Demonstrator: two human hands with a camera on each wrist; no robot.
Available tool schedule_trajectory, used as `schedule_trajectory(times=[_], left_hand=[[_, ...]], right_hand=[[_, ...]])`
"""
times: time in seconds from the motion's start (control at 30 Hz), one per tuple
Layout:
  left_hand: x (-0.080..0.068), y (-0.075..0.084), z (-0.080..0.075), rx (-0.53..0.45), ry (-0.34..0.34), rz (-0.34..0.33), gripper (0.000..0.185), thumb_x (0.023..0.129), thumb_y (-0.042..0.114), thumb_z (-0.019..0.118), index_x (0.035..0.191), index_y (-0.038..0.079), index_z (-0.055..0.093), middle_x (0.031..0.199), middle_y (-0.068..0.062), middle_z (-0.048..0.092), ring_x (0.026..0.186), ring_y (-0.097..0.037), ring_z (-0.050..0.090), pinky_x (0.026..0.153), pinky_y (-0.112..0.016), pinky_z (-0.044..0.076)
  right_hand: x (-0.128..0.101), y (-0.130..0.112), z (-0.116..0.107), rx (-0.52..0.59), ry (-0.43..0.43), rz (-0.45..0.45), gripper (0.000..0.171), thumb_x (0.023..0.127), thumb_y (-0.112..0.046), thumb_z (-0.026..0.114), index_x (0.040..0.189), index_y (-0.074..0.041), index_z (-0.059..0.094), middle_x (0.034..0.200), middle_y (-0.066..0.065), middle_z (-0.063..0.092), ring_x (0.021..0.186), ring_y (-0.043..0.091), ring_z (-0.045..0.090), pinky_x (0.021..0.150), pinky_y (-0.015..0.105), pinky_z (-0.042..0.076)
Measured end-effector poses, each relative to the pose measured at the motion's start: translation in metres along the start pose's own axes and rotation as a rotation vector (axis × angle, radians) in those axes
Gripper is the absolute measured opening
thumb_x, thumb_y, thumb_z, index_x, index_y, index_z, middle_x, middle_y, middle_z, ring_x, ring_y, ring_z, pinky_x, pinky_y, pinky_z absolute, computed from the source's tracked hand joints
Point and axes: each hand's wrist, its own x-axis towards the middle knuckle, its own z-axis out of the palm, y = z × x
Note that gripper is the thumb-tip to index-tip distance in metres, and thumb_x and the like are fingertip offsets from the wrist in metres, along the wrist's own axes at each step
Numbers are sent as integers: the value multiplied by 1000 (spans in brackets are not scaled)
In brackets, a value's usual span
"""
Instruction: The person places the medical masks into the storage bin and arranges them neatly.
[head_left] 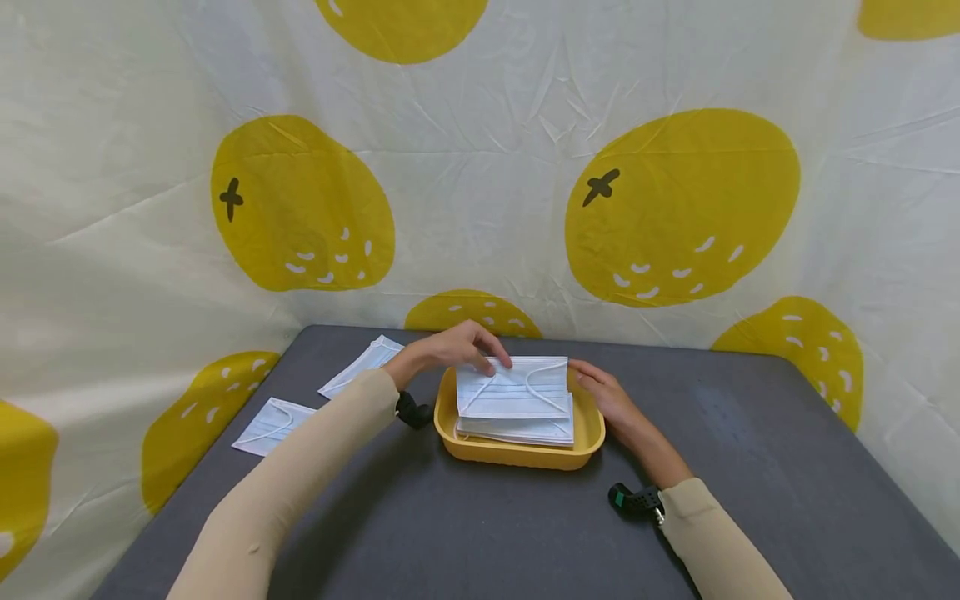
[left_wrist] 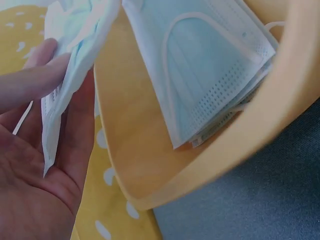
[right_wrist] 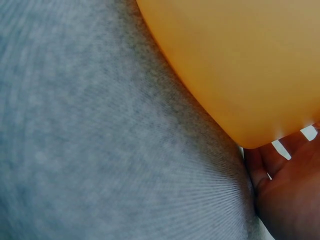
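Observation:
My left hand (head_left: 467,343) pinches a pale blue face mask (head_left: 513,387) by its upper edge, thumb on one side and fingers on the other. This mask (left_wrist: 82,45) stands tilted above a stack of face masks (head_left: 517,431) in a yellow basket (head_left: 510,454). White ear loops show on the masks. Against the basket's right side rests my right hand (head_left: 607,396), its fingers reaching along the outer wall near the far corner. In the right wrist view, part of this hand (right_wrist: 295,185) is hidden behind the basket wall (right_wrist: 240,60).
Two areas of loose masks lie left on the dark grey table (head_left: 510,533): one mask (head_left: 273,425) nearer, another (head_left: 360,367) farther back, partly behind the left arm. A white curtain (head_left: 480,208) with yellow fruit prints hangs behind the table and along its sides.

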Motion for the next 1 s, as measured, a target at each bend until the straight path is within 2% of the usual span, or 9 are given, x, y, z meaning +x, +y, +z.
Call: schedule_trajectory(times=[0.1,0.27,0.4,0.5,0.7,0.87,1.0], left_hand=[[4,0,3,12,-47,5,25,89,-3,72,112,3,80,118,-7,78,114,-15,67,107,-33,52],[9,1,9,37,-110,-3,25,89,-4,71,111,3,80,117,-7,78,112,-14,66,106,-31,52],[10,3,11,60,-134,-24,25,89,-6,70,111,1,79,117,-9,77,109,-14,65,105,-30,52],[11,3,12,68,-141,-35,25,89,-8,69,111,0,79,117,-11,77,108,-15,65,104,-30,53],[14,-2,16,116,-146,-63,26,90,-10,69,109,4,80,117,-8,76,109,-16,64,106,-34,53],[13,-1,18,184,-154,-84,27,90,-8,70,109,6,80,119,-6,76,111,-17,63,108,-37,52],[11,0,18,195,-142,-84,26,91,-6,70,112,6,80,120,-7,76,113,-18,66,106,-36,54]], right_hand=[[1,0,0,8,-13,-6,48,112,-25,42,155,-2,45,157,23,45,115,-3,60,96,18,52],[2,0,1,-7,-10,7,45,112,-24,43,153,-8,50,159,19,45,118,-1,59,96,16,51],[2,-1,3,-11,-6,20,44,111,-23,43,153,-10,51,160,17,45,124,9,58,96,17,51],[2,-3,3,-19,-9,27,44,111,-25,44,153,-12,52,160,16,45,130,18,55,96,19,52],[2,-3,4,-22,-14,29,44,112,-26,43,153,-12,51,161,15,44,133,22,53,97,20,52],[1,-2,4,-9,-17,33,45,112,-25,43,154,-11,50,162,16,43,138,32,50,97,21,52],[1,-2,4,-14,-13,35,45,112,-24,43,154,-11,50,161,16,43,140,35,49,97,21,52]])
